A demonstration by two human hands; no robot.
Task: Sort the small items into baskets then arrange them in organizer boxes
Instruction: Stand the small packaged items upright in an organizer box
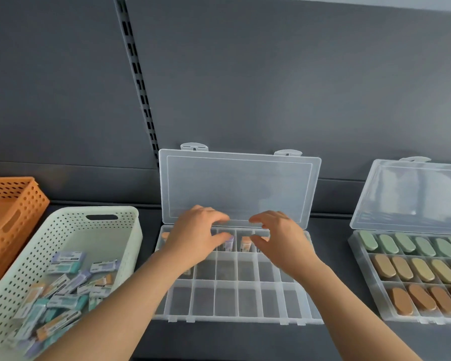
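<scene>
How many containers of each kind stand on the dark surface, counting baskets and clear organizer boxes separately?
Baskets: 2, the orange basket and the pale green basket
Clear organizer boxes: 2, the middle box and the right box, both with lids open
Total: 4

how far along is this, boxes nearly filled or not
Done: the right-hand clear plastic organizer box looks full of green, tan and brown ovals. In hand: left hand and right hand are at the back row of the middle clear organizer box, where a few small packets stand. Left: its nearer rows look mostly empty; the pale green perforated basket holds many packets.
</scene>
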